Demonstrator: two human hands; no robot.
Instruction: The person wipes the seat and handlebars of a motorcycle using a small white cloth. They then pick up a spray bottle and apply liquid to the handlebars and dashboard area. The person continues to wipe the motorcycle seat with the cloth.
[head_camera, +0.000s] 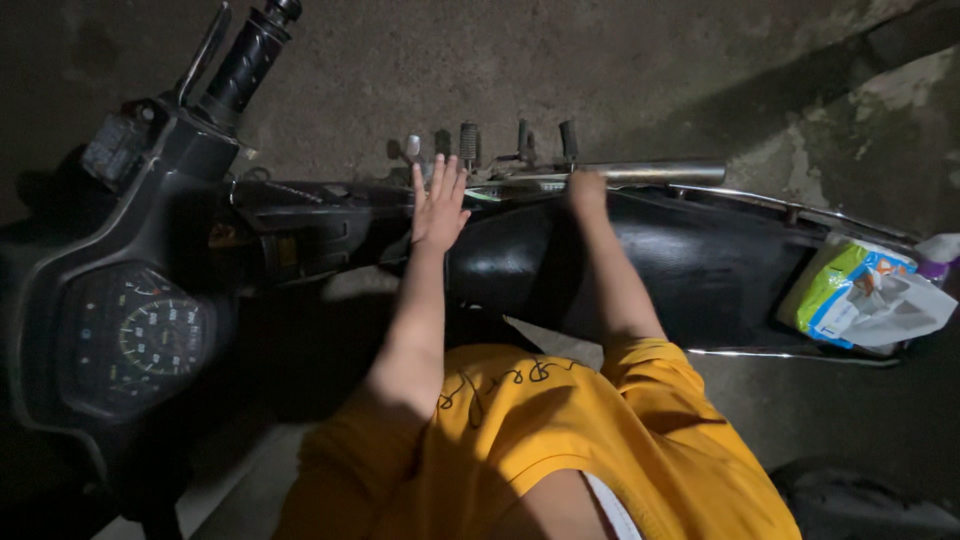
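A black motorbike (300, 240) lies across my view, its black seat (700, 260) to the right. My left hand (438, 205) is open with fingers spread, held flat over the front end of the seat near the frame. My right hand (586, 192) reaches over the far edge of the seat, fingers curled down out of sight beside a chrome pipe (660, 172); what it grips is hidden. Foot pegs and pedals (470, 142) stick out just beyond both hands.
The handlebar grip (245, 60) and round speedometer (150, 335) are at the left. A green, white and blue plastic packet (860, 295) rests on the rear rack. Bare concrete floor (480, 60) lies beyond the bike. I wear a yellow shirt (560, 440).
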